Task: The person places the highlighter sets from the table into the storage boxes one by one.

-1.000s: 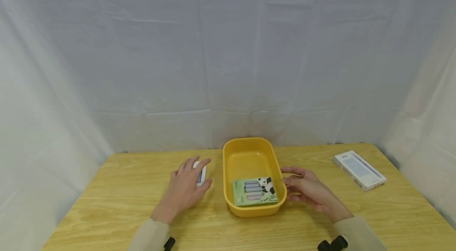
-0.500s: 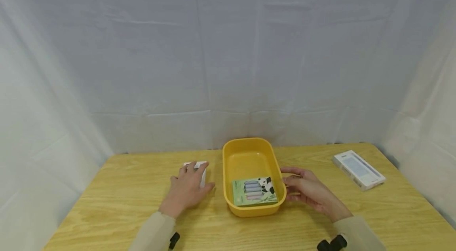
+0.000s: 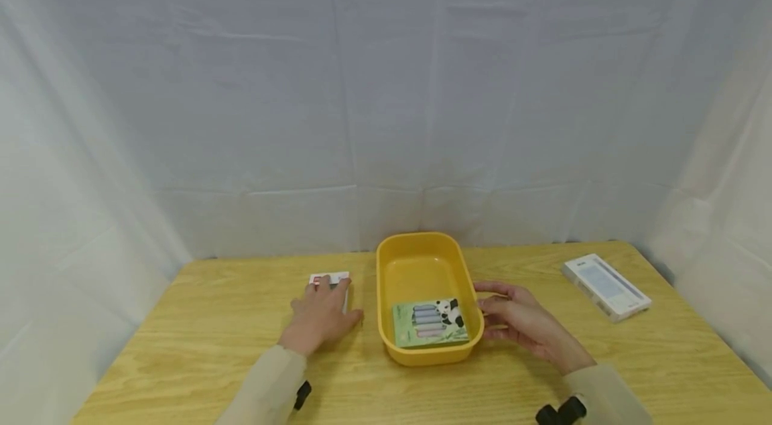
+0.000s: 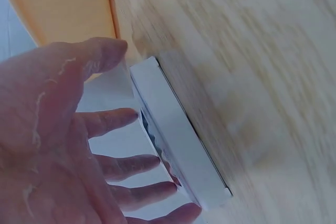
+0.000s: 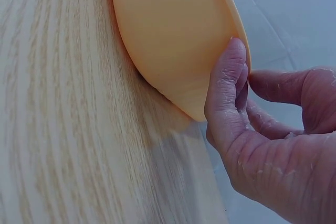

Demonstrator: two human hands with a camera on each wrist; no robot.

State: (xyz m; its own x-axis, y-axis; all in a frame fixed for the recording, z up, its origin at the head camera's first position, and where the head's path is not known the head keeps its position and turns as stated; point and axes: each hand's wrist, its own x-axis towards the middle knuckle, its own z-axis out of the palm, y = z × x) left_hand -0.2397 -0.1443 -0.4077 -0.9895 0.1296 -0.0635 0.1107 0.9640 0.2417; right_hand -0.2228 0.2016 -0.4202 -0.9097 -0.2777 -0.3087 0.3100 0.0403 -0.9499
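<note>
My left hand (image 3: 318, 319) lies over a small white box (image 3: 339, 275) with a red mark at its far end, most of it covered in the head view. In the left wrist view the fingers (image 4: 128, 163) are spread, their tips right at the upper edge of the box's white side (image 4: 176, 132), the thumb apart from it. My right hand (image 3: 526, 326) holds the right side of a yellow plastic bin (image 3: 422, 275). Its bent fingers (image 5: 226, 93) lie against the outer wall (image 5: 168, 30), the thumb at the rim. Inside the bin's near end lies a green panda-printed box (image 3: 429, 323) picturing pastel markers.
A flat white box (image 3: 607, 287) with a pale blue panel lies towards the right of the wooden table (image 3: 199, 338). White cloth (image 3: 289, 110) hangs behind the table and along both sides.
My left hand has shifted slightly right and nearer over the white box, whose red-marked far end now shows beyond the fingers. The right hand and bin stay nearly still.
</note>
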